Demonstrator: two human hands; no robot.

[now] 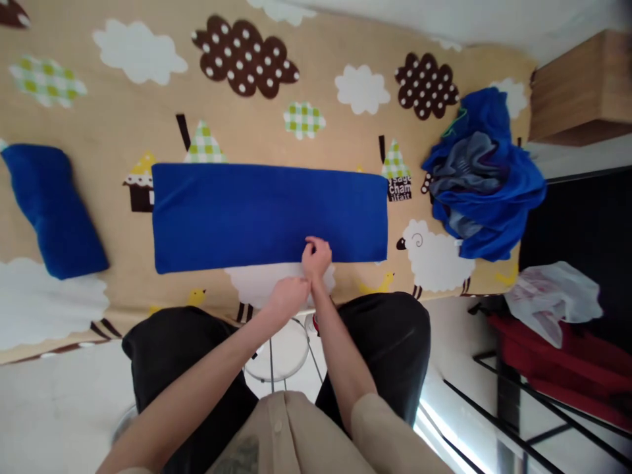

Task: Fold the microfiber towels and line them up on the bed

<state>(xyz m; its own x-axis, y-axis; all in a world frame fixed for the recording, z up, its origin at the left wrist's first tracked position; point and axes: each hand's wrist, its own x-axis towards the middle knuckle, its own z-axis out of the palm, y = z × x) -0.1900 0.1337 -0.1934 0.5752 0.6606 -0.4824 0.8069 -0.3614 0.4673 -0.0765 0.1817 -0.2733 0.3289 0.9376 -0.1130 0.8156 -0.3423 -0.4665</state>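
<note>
The flat blue cloth [266, 214] looks light, limp, best held by its corners; right hand [317, 257] half-curled, empty; left hand's [290, 295] fingers unclear.

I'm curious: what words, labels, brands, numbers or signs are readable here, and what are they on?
"ysage", seemingly cut off: black house print on the tan patterned cloth.
"cham": same print, middle line.
"ilfait", blurred: same print, bottom line.
Plastic bag: any print too blurred to read.
White tag-like patch by the blue heap: too small to read.
</note>
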